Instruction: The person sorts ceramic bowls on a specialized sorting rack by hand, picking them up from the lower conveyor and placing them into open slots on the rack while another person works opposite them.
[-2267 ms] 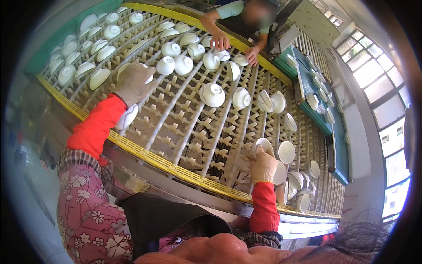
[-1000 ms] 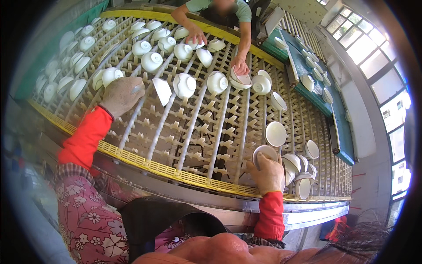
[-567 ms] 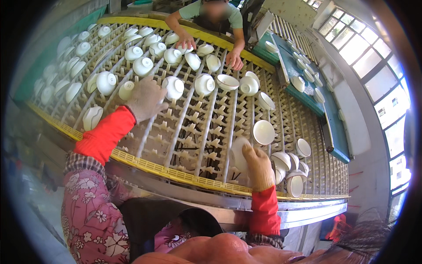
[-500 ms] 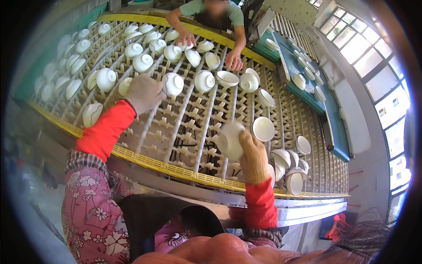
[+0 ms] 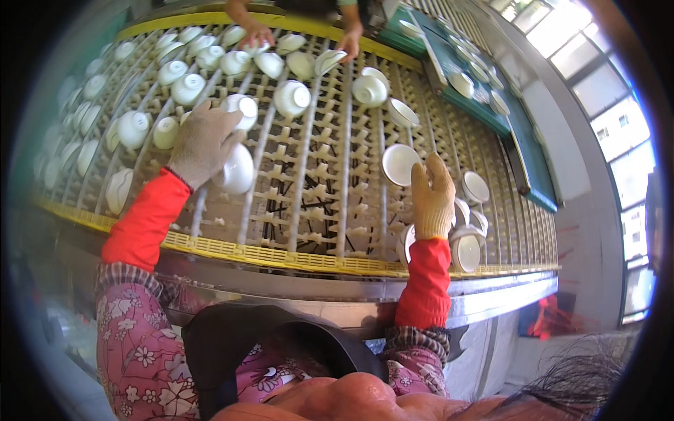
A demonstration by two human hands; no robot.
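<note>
My left hand (image 5: pixel 205 144), in a beige knit glove, is closed at the side of a white bowl (image 5: pixel 239 170) tilted under its thumb; its fingers partly hide the grip. Just beyond its fingertips stands an upturned white bowl (image 5: pixel 242 110). My right hand (image 5: pixel 433 196), in a yellowish knit glove, has its fingers raised and apart. Its fingertips are at the rim of a round white bowl (image 5: pixel 401 165), whose inside faces me. Several bowls (image 5: pixel 466 252) lean together beside and behind that hand.
The pegged conveyor (image 5: pixel 281 200) carries many more white bowls at left and far side. Yellow edging (image 5: pixel 295 261) runs along its near side. Across it, a co-worker's hands (image 5: pixel 258 35) touch bowls. A green belt (image 5: pixel 502 126) with bowls stands at right.
The bowl formerly in my right hand is gone from it; a bowl now shows at my left hand. My right hand has moved up beside another bowl. The view has shifted.
</note>
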